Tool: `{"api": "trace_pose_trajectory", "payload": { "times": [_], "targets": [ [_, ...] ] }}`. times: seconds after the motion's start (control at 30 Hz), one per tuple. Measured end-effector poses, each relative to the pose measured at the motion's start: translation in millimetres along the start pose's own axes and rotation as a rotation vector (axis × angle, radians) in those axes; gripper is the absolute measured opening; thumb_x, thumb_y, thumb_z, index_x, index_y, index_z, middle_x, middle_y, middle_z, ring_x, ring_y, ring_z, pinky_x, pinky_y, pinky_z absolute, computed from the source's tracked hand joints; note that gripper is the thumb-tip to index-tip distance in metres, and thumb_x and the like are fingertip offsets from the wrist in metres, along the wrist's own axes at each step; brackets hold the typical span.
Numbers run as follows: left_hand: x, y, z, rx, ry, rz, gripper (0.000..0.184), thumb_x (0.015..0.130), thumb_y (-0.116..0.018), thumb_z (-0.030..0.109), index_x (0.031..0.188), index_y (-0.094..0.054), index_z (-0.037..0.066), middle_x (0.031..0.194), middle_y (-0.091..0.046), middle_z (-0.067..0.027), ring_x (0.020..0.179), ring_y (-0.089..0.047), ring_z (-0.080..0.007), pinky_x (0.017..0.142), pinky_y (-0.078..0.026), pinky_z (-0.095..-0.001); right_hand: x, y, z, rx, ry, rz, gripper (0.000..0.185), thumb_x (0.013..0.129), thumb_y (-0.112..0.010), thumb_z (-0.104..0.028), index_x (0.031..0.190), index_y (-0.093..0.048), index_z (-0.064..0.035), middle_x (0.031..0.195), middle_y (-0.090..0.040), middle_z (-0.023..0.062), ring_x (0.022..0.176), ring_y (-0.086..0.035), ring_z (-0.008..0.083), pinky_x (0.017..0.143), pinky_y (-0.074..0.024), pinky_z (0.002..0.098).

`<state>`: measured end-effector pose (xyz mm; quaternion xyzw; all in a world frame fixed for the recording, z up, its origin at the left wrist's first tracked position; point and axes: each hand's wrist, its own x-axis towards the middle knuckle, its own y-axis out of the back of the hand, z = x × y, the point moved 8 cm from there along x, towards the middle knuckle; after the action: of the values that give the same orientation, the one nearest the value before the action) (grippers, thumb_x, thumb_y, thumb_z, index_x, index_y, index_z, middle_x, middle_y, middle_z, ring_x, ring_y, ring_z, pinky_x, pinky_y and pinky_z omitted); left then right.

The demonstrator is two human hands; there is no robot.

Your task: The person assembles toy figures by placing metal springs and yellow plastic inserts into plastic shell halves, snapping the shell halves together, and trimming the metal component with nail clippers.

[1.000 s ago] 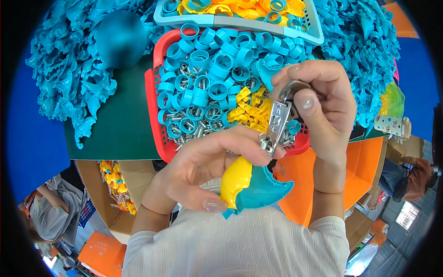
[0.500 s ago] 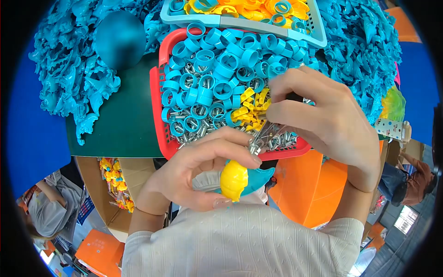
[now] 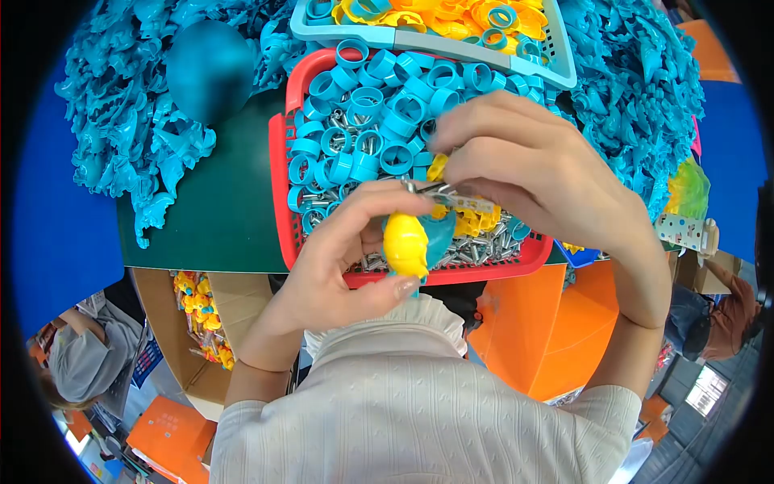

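My left hand [image 3: 347, 250] grips a yellow and blue plastic piece [image 3: 405, 246] between thumb and fingers, over the front of the red basket [image 3: 278, 185]. A metal mechanism [image 3: 463, 202] with a perforated strip extends rightward from the top of that piece. Curled fingers of my right hand [image 3: 532, 169] are at the mechanism's right part; their tips are blurred and partly hidden, so what they pinch cannot be made out. Beneath both hands, the basket holds blue rings [image 3: 397, 156], small metal parts [image 3: 484, 248] and small yellow parts [image 3: 476, 222].
Behind the red basket stands a pale blue basket [image 3: 451, 44] of yellow pieces and blue rings. Heaps of blue plastic pieces [image 3: 121, 97] flank both. Cartons [image 3: 173, 339] and an orange box [image 3: 524, 331] are below the table edge. Other people appear at far left and far right.
The plastic piece has risen from near my chest to over the basket's front, and the metal mechanism has tilted flatter. My right hand has turned, its back now facing the camera.
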<state>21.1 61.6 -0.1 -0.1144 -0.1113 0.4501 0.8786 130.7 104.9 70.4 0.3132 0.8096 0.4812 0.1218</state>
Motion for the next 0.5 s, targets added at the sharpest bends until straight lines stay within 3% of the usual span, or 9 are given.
{"api": "trace_pose_trajectory", "payload": {
  "times": [0.03, 0.17, 0.33, 0.43, 0.47, 0.5],
  "targets": [
    [0, 1, -1, 0.000, 0.001, 0.003, 0.053, 0.070, -0.063, -0.003, 0.119, -0.044, 0.003, 0.120, -0.038, -0.0097, 0.114, -0.044, -0.0194, 0.094, -0.040, -0.0320, 0, 5, -6, -0.160, 0.074, 0.110, 0.023, 0.065, -0.064, 0.004, 0.085, -0.060, -0.0072, 0.094, -0.061, 0.0046, 0.096, -0.056, 0.0266, 0.082, -0.0429, 0.0375],
    [-2, 8, -3, -0.030, 0.018, 0.054, 0.054, 0.069, -0.063, -0.003, 0.119, -0.044, 0.003, 0.121, -0.038, -0.0097, 0.113, -0.045, -0.0192, 0.094, -0.039, -0.0321, -5, 18, -18, -0.263, 0.142, 0.195, 0.022, 0.066, -0.064, 0.003, 0.086, -0.058, -0.0054, 0.097, -0.059, 0.0073, 0.092, -0.055, 0.0269, 0.076, -0.0446, 0.0355],
    [-1, 7, -2, -0.021, 0.017, 0.049, 0.055, 0.068, -0.063, -0.004, 0.119, -0.044, 0.003, 0.121, -0.038, -0.0100, 0.113, -0.045, -0.0191, 0.094, -0.040, -0.0320, -20, 15, -7, -0.008, -0.119, 0.163, 0.022, 0.066, -0.067, -0.001, 0.086, -0.058, -0.0033, 0.092, -0.055, 0.0096, 0.079, -0.052, 0.0247, 0.065, -0.0424, 0.0327],
    [-1, 5, 0, 0.000, 0.004, 0.038, 0.055, 0.068, -0.063, -0.004, 0.119, -0.044, 0.003, 0.119, -0.038, -0.0101, 0.113, -0.045, -0.0196, 0.093, -0.040, -0.0322, -26, 0, -4, -0.020, -0.137, 0.170, 0.021, 0.066, -0.067, -0.002, 0.085, -0.059, -0.0033, 0.088, -0.053, 0.0094, 0.079, -0.052, 0.0246, 0.065, -0.0421, 0.0322],
    [-1, 3, 2, 0.015, -0.002, 0.024, 0.055, 0.068, -0.062, -0.005, 0.119, -0.044, 0.002, 0.121, -0.039, -0.0113, 0.114, -0.045, -0.0205, 0.093, -0.040, -0.0325, -26, -1, -2, 0.055, -0.176, 0.148, 0.017, 0.067, -0.066, -0.001, 0.082, -0.058, -0.0028, 0.094, -0.054, 0.0114, 0.083, -0.053, 0.0258, 0.072, -0.0431, 0.0334],
    [-1, 2, 3, 0.031, -0.008, 0.012, 0.055, 0.068, -0.061, -0.005, 0.120, -0.044, 0.002, 0.123, -0.039, -0.0124, 0.115, -0.045, -0.0214, 0.093, -0.040, -0.0328, -25, 1, -1, 0.060, -0.174, 0.148, 0.017, 0.067, -0.066, -0.001, 0.082, -0.058, -0.0028, 0.094, -0.054, 0.0114, 0.083, -0.053, 0.0258, 0.072, -0.0431, 0.0334]
  ]
}}
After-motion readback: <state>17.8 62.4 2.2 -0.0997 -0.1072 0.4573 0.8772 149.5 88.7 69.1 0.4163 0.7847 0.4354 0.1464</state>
